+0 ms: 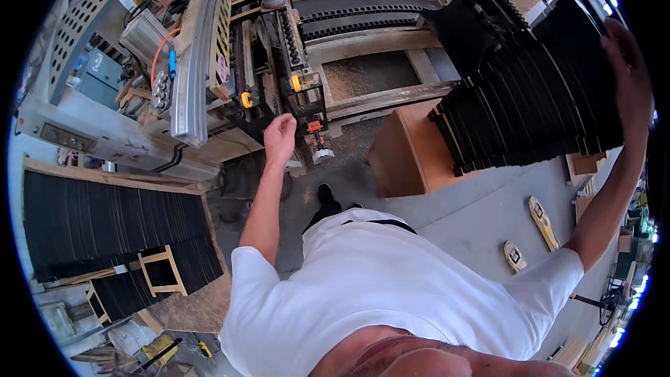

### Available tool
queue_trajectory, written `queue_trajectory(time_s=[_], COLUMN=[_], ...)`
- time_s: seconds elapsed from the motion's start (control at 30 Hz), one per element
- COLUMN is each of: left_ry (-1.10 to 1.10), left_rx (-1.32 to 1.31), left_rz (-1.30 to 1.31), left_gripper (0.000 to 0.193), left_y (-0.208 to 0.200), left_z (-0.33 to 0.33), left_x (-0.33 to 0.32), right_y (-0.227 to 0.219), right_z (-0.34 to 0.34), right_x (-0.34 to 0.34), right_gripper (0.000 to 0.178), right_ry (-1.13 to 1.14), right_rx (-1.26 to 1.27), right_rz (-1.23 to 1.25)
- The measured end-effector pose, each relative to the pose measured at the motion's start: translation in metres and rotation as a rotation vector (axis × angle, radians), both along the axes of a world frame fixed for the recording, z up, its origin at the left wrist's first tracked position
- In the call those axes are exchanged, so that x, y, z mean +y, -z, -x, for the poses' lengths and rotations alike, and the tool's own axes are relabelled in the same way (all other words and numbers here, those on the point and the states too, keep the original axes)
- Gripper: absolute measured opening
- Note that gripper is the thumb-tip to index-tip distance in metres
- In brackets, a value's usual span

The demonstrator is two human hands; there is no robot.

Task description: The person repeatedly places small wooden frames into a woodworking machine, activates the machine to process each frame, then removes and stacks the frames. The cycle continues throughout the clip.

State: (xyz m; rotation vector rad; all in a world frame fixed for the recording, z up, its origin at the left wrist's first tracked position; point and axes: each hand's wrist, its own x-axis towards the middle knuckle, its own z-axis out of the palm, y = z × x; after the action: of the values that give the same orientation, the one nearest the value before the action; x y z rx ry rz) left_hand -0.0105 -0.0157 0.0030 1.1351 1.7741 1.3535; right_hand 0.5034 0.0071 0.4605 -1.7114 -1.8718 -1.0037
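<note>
White shirt cloth (391,293) fills the lower middle of the view, closest to the lens, with both bare arms reaching up and away from it. Beyond it, a big woodworking machine (202,63) of grey metal and pale timber spans the upper left. At the upper right a large stack of thin black panels (530,105) stands on edge in rows, resting on a brown wooden box (412,146). Another spread of black panels (98,223) lies at the left on a wooden pallet, with a small wooden frame (160,272) on top. The right hand (628,77) lies flat on the outermost panel of the upright stack, fingers spread, its grip wide. The left hand (280,136) hangs loosely curled and empty, near the machine's clamp with an orange part (315,127). Two yellow-edged tools (541,220) lie on the grey floor (474,202).
</note>
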Motion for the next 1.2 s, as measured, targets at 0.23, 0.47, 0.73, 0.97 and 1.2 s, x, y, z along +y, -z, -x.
queue_trajectory(time_s=[0.23, 0.47, 0.73, 0.97, 1.2], left_ry=[-0.187, -0.402, -0.642, -0.458, -0.501], left_rx=[-0.483, -0.711, -0.890, -1.036, -1.087], left_rz=[-0.126, -0.110, 0.016, -0.160, -0.192], left_gripper=[0.023, 0.036, 0.055, 0.058, 0.063], left_y=[0.000, 0.008, 0.015, 0.039, 0.043], left_z=[0.067, 0.129, 0.181, 0.239, 0.203], left_x=[0.140, 0.306, 0.416, 0.462, 0.422], right_y=[0.085, 0.163, 0.217, 0.241, 0.259], right_z=[0.187, 0.228, 0.243, 0.247, 0.268], right_x=[-0.038, 0.024, 0.063, 0.092, 0.145], right_gripper=[0.034, 0.036, 0.027, 0.024, 0.022], right_ry=[-0.689, -0.768, -0.632, -0.614, -0.763], right_rx=[-0.011, 0.180, 0.558, 0.594, 0.561], right_rz=[0.262, 0.468, 0.631, 0.703, 0.676])
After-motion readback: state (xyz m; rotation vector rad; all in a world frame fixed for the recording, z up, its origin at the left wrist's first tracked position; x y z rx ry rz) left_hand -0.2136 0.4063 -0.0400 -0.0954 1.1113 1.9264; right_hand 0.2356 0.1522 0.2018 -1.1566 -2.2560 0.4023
